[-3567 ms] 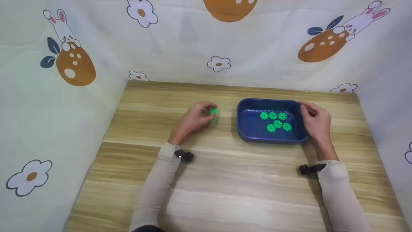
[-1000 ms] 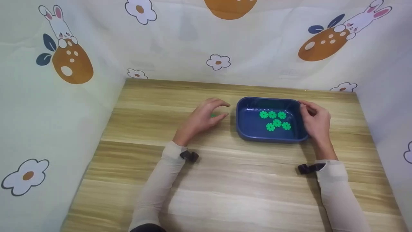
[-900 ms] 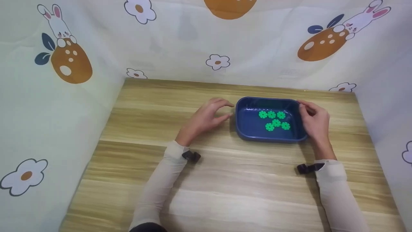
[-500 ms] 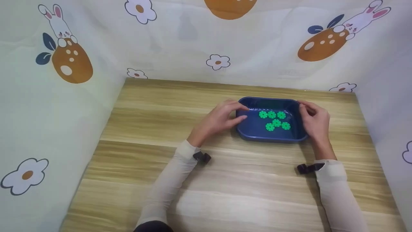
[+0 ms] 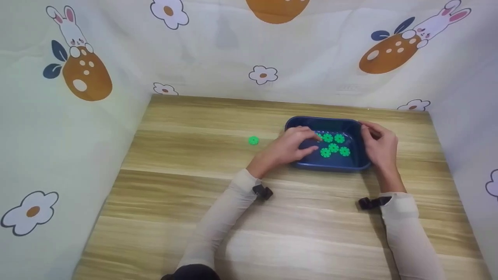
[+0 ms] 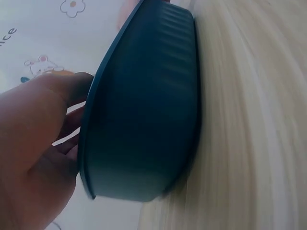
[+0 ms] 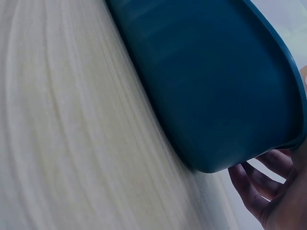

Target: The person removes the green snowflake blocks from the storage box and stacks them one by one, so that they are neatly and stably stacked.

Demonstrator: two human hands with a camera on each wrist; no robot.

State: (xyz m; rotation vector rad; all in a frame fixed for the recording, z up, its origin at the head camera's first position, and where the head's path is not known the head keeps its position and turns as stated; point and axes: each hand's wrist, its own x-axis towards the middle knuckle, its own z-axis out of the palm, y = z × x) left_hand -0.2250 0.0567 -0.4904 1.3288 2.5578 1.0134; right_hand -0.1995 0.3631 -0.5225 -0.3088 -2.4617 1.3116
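A dark blue rectangular box [image 5: 330,168] lies on the wooden table, with several green notched discs [image 5: 333,147] flat on its floor. My left hand [image 5: 291,146] reaches in over the box's left rim, thumb and fingers apart, just left of the discs and partly covering one. Nothing is seen between its fingertips. At the right end, my right hand [image 5: 381,146] grips the box's rim, thumb on the inner side. In the right wrist view, its fingers [image 7: 249,191] lie against the outer wall. A lone green disc [image 5: 253,140] sits on the table, left of the box.
The wooden tabletop [image 5: 186,194] is enclosed by a pale printed cloth [image 5: 218,58] at the back and both sides. A dark wrist camera [image 5: 263,192] is strapped on the left sleeve, and another camera [image 5: 367,203] on the right.
Earlier, my left hand pinched a green disc left of the box. It has let go and moved right, over the rim into the box; the disc stays on the table. My right hand keeps its grip.
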